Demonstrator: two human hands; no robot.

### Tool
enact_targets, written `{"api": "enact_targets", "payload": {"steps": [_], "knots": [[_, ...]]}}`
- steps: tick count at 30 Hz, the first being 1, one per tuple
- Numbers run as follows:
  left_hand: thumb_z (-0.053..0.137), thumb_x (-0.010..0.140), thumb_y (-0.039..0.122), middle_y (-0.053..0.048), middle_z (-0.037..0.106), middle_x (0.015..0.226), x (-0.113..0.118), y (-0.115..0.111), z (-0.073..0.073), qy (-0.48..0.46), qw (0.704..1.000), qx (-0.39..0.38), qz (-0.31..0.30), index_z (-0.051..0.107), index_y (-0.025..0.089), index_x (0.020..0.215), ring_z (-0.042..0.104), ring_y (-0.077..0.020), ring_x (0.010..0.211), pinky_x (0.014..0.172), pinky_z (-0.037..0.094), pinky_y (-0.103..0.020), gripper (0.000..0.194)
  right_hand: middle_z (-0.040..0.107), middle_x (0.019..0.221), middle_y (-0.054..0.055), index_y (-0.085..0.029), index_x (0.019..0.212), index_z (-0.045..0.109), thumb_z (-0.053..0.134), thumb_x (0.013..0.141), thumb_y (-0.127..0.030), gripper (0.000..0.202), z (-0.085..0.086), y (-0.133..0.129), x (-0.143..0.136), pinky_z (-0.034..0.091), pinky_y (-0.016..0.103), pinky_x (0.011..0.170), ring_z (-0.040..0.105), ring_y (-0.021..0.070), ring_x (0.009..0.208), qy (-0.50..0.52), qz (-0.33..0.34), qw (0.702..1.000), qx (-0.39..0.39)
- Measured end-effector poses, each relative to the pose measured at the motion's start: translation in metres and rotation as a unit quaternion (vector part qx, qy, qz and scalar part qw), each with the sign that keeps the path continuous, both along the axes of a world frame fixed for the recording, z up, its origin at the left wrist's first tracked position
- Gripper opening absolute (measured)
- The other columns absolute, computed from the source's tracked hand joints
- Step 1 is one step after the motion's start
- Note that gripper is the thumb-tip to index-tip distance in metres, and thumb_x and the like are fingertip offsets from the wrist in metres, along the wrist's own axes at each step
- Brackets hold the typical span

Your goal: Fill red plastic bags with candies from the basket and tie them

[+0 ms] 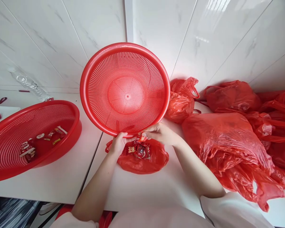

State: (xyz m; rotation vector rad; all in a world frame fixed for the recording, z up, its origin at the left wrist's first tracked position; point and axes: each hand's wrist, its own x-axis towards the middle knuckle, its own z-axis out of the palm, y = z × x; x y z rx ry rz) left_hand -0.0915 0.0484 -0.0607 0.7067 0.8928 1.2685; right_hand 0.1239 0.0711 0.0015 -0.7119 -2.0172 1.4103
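A red mesh plastic basket (127,95) is tilted toward me, and its inside holds nothing. My left hand (118,144) is closed at the basket's lower rim, with the thumb on the rim and the other fingers partly hidden below. At the same rim, further right, my right hand (159,133) is closed, pinching a small red packet (142,138) at its fingertips. Directly under both hands lies an open red plastic bag (142,165) on the table. Several red wrapped snack packets (140,151) rest in it.
A second red basket (73,118) with several snack packets stands at the left. Behind it leans a clear plastic bottle (29,84). Filled red plastic bags (180,101) and a stack of red bags (228,136) cover the right side. The white table (54,180) meets a tiled wall.
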Motion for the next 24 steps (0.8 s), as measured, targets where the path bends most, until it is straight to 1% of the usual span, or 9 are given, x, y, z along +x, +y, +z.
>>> {"api": "enact_targets", "payload": {"steps": [4, 7, 9, 12, 15, 18, 21, 23, 24], "knots": [[0.062, 0.072, 0.02, -0.01, 0.073, 0.096, -0.009, 0.006, 0.002, 0.001, 0.999, -0.003, 0.048, 0.067, 0.013, 0.083, 0.063, -0.0304, 0.108, 0.089, 0.055, -0.047, 0.015, 0.068, 0.12, 0.001, -0.027, 0.125, 0.063, 0.05, 0.093, -0.021, 0.036, 0.004, -0.012, -0.01, 0.048, 0.033, 0.098, 0.065, 0.0172, 0.107, -0.078, -0.037, 0.989, 0.117], [0.06, 0.071, 0.02, -0.01, 0.071, 0.104, -0.016, 0.009, 0.005, -0.003, 0.997, 0.018, 0.074, 0.067, 0.014, 0.096, 0.062, -0.0299, 0.111, 0.088, 0.056, -0.046, 0.026, 0.065, 0.125, 0.0, -0.029, 0.133, 0.055, 0.049, 0.093, -0.02, 0.042, 0.003, -0.017, -0.012, 0.048, 0.032, 0.097, 0.065, 0.0168, 0.107, -0.108, 0.023, 0.985, 0.131], [0.059, 0.072, 0.019, -0.011, 0.071, 0.106, -0.019, 0.01, 0.006, -0.006, 0.996, 0.029, 0.083, 0.066, 0.013, 0.099, 0.062, -0.0302, 0.112, 0.085, 0.057, -0.044, 0.028, 0.069, 0.118, 0.0, -0.029, 0.136, 0.052, 0.047, 0.093, -0.019, 0.044, 0.002, -0.017, -0.01, 0.051, 0.032, 0.093, 0.068, 0.0157, 0.101, -0.102, 0.027, 0.986, 0.128], [0.057, 0.074, 0.02, -0.012, 0.07, 0.107, -0.022, 0.009, 0.008, -0.011, 0.996, 0.035, 0.077, 0.066, 0.013, 0.097, 0.062, -0.0296, 0.112, 0.081, 0.058, -0.039, 0.026, 0.072, 0.106, 0.002, -0.03, 0.146, 0.036, 0.047, 0.092, -0.017, 0.056, -0.001, -0.012, -0.006, 0.054, 0.034, 0.087, 0.071, 0.0162, 0.088, -0.112, -0.081, 0.981, 0.139], [0.056, 0.075, 0.021, -0.01, 0.072, 0.102, -0.021, 0.006, 0.008, -0.019, 0.997, 0.033, 0.063, 0.066, 0.015, 0.095, 0.063, -0.0282, 0.11, 0.08, 0.059, -0.037, 0.023, 0.067, 0.118, 0.006, -0.034, 0.15, 0.023, 0.051, 0.089, -0.017, 0.069, -0.008, -0.006, -0.004, 0.055, 0.039, 0.085, 0.071, 0.0182, 0.084, -0.139, -0.203, 0.953, 0.179], [0.056, 0.076, 0.024, -0.01, 0.072, 0.098, -0.018, 0.002, 0.008, -0.011, 0.999, 0.029, 0.015, 0.067, 0.015, 0.094, 0.065, -0.0294, 0.105, 0.081, 0.058, -0.041, 0.022, 0.057, 0.132, 0.009, -0.031, 0.146, 0.033, 0.057, 0.086, -0.019, 0.065, -0.014, 0.0, -0.005, 0.055, 0.039, 0.085, 0.068, 0.0212, 0.093, -0.136, -0.266, 0.925, 0.234], [0.055, 0.081, 0.037, -0.013, 0.07, 0.106, -0.019, -0.001, 0.013, 0.041, 0.995, 0.063, -0.064, 0.064, 0.015, 0.108, 0.063, -0.0331, 0.109, 0.085, 0.056, -0.048, 0.035, 0.066, 0.109, 0.007, -0.022, 0.116, 0.058, 0.063, 0.081, -0.022, 0.035, -0.017, 0.006, -0.003, 0.054, 0.034, 0.08, 0.066, 0.0207, 0.086, -0.111, -0.344, 0.894, 0.266], [0.055, 0.082, 0.046, -0.014, 0.066, 0.118, -0.027, -0.002, 0.02, 0.12, 0.982, 0.134, -0.058, 0.059, 0.018, 0.12, 0.058, -0.0344, 0.117, 0.092, 0.051, -0.053, 0.048, 0.068, 0.097, 0.004, -0.021, 0.1, 0.059, 0.067, 0.077, -0.024, 0.024, -0.015, 0.009, 0.003, 0.053, 0.031, 0.078, 0.065, 0.019, 0.082, -0.081, -0.386, 0.878, 0.272], [0.056, 0.081, 0.048, -0.013, 0.062, 0.125, -0.034, -0.003, 0.025, 0.184, 0.967, 0.175, -0.021, 0.056, 0.02, 0.125, 0.054, -0.0342, 0.122, 0.097, 0.047, -0.054, 0.052, 0.068, 0.095, 0.003, -0.021, 0.097, 0.058, 0.069, 0.076, -0.025, 0.024, -0.013, 0.01, 0.007, 0.053, 0.03, 0.078, 0.065, 0.0183, 0.081, -0.065, -0.403, 0.871, 0.275]]}}
